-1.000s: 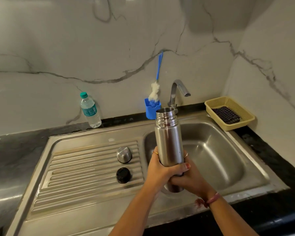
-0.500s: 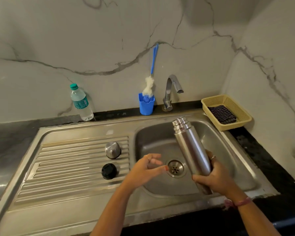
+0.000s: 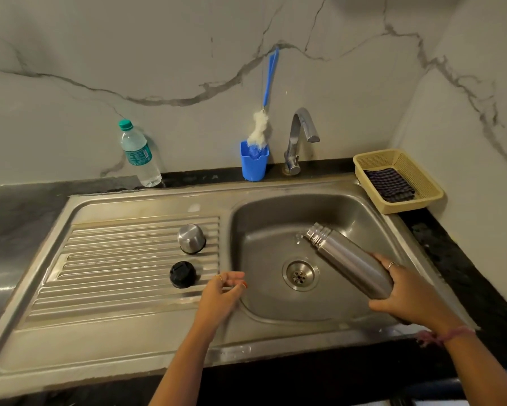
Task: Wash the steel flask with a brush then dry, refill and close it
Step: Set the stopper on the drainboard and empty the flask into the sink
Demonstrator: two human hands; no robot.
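Steel flask [image 3: 352, 261] tilted over sink [image 3: 275, 312], emptying | right hand [image 3: 404, 291] grips its base | left hand [image 3: 221, 291] loose, holds nothing | next: reach far brush [image 3: 263, 118]

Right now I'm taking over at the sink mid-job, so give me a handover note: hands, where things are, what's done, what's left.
Right hand grips the steel flask, tipped mouth-down over the sink basin; water spills from its mouth.
Left hand is free, fingers relaxed, at the basin's left rim.
Steel cup lid and black stopper sit on the drainboard.
Bottle brush stands in the blue cup beside the tap.
Cloth lies in the yellow basket; water bottle stands by the wall.
Done: flask opened.
Left: brushing, drying, refilling, closing.
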